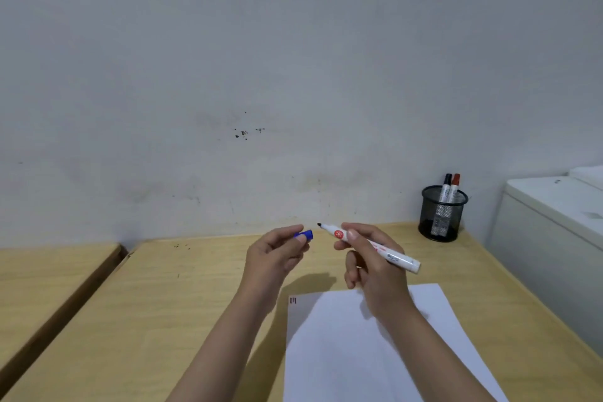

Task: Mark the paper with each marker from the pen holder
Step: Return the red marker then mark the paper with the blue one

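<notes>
Markers are the business here, and one of them, a white-barrelled marker (375, 245), sits uncapped in the right hand (368, 258), pinched between thumb and fingers with its dark tip pointing left and raised above the desk. The left hand (275, 253) is closed around a blue cap (305, 235), held just beside that tip but not touching it. Both hands hover over the wooden desk (163, 297), just beyond the far edge of the paper (359, 352).

The paper lies flat on the desk below the right forearm. Its top left corner carries a few short strokes (293, 300), reddish and dark, so some marking appears done already. Whether the blue marker has left its own line among them is too small to tell.

Further out, at the desk's far right corner against the wall, stands the black mesh pen holder (443, 214), with two capped markers upright inside: a dark-capped one (446, 188) and a red-capped one (454, 189).

Judging by this, the task seems well along: the hands are either about to mark or about to recap.
</notes>
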A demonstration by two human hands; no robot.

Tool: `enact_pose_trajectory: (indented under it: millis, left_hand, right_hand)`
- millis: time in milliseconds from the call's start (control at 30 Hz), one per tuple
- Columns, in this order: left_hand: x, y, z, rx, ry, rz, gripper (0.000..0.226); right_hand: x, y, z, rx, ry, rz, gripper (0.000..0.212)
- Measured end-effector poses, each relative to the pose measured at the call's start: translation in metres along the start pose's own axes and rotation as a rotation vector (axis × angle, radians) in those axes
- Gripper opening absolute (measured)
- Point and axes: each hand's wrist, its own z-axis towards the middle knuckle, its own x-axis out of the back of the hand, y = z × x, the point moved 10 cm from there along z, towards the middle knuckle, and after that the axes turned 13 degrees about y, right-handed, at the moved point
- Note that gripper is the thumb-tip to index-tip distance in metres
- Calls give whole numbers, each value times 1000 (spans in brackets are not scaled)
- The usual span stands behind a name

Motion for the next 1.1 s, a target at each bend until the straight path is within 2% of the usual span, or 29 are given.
enact_pose_trajectory:
  millis: [133,500,767,867,933,1033,1100]
  left_hand:
    - [-11,-1,-36,86,-54,-154,19]
    - [-19,5,-83,77,-112,-173,16]
    - [-14,19,-100,-49,-178,-12,13]
    - [-12,27,-110,-98,-190,41,14]
    - [-12,37,-118,-163,-142,43,12]
    - [-5,61,-137,-342,9,52,14]
    - [-4,80,-156,-457,30,16,15]
  right_hand:
    - [6,-16,-20,20,-50,24,15]
    - [28,-42,-48,64,-42,11,9]
    - [21,-47,-59,102,-169,-184,6]
    - [20,-50,-63,67,-150,-102,5]
    - [22,-51,-69,26,-68,18,19]
    - [21,-58,-84,44,25,118,52]
    - [18,-68,-99,68,29,153,58]
